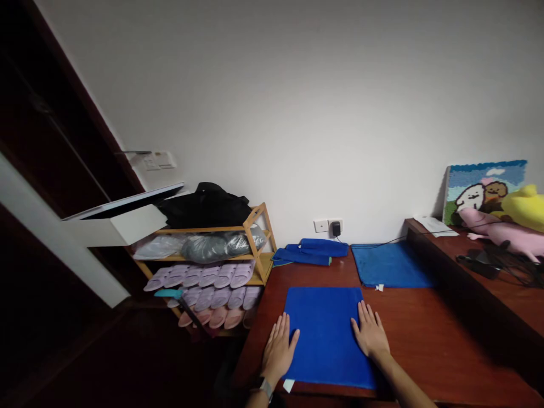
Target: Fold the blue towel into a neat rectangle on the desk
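Note:
A bright blue cloth (325, 340) lies flat and square on the reddish-brown wooden table (429, 334), with a small white tag at its lower left corner. On the cloth's left edge rests my left hand (278, 348), palm down, fingers straight and thumb apart. My right hand (371, 331) lies flat along the opposite edge, fingers stretched out. Neither hand grips anything. Behind, near the wall, a second blue cloth (393, 265) is spread flat with a white tag at its front. Left of it are some loosely folded blue cloths (312, 251).
Left of the table stands a wooden shoe rack (257, 249) with rows of slippers (208, 275), a black bag (206, 207) and an open white box (119, 226). A plugged-in adapter (336, 228) trails a cable. Plush toys (497, 226) sit on a raised surface at right.

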Tool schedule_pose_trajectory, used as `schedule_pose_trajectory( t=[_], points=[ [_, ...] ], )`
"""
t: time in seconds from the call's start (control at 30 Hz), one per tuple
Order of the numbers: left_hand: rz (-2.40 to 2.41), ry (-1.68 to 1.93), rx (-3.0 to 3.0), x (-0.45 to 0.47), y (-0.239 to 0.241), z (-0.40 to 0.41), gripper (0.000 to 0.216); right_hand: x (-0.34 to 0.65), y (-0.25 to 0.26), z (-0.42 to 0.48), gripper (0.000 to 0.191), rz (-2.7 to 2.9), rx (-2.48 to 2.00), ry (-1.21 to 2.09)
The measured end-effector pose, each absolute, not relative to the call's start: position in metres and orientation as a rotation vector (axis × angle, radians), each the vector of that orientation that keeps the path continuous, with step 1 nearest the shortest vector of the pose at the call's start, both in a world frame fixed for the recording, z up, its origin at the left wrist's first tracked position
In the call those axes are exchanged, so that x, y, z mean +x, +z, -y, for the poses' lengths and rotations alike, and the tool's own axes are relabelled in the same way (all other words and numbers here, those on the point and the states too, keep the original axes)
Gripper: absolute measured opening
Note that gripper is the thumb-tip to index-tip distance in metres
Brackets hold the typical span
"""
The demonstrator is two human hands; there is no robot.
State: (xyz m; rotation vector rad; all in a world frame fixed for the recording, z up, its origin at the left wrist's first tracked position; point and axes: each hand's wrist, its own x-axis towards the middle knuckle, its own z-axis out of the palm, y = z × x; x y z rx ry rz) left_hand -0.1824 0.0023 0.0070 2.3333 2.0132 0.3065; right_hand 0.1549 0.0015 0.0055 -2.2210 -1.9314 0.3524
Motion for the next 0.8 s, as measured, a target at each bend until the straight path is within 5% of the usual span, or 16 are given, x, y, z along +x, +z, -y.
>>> schedule_pose_trajectory(
  t=[0.63,0.8],
  points=[
    [-2.0,0.344,2.397,-0.18,0.007,-0.009,0.074,0.141,0.008,0.075,0.077,1.918,-2.182,0.381],
    [-1.889,0.526,2.546,-0.112,0.028,0.007,0.065,0.141,0.017,0.074,0.077,1.913,-2.173,0.413]
  ],
)
